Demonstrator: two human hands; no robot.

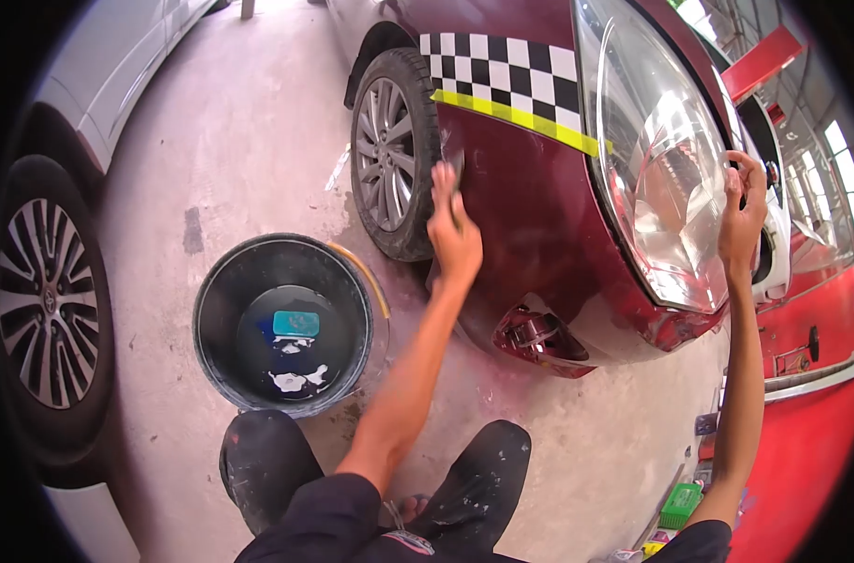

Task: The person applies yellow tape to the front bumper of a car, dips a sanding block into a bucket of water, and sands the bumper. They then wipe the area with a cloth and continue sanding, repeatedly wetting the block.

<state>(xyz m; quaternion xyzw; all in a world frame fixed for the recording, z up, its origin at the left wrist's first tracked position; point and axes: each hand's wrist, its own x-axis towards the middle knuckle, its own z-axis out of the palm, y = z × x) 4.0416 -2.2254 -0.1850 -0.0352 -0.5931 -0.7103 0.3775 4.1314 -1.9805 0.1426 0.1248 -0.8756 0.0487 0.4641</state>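
My left hand (456, 228) is against the edge of the maroon bumper (530, 211) beside the front wheel (385, 155), its fingers closed around a thin dark piece that is hard to make out. My right hand (744, 211) rests at the outer edge of the headlight (666, 169), fingers curled, with no object visible in them. Above my left hand, a black-and-white checkered strip (506, 70) crosses the fender, with yellow tape (516, 116) along its lower edge.
A black bucket (222, 324) of dark water stands left of my knees, a teal block (296, 324) inside it. At the far left is a white car (117, 80). A red panel (802, 450) and a green box (680, 505) lie at the right.
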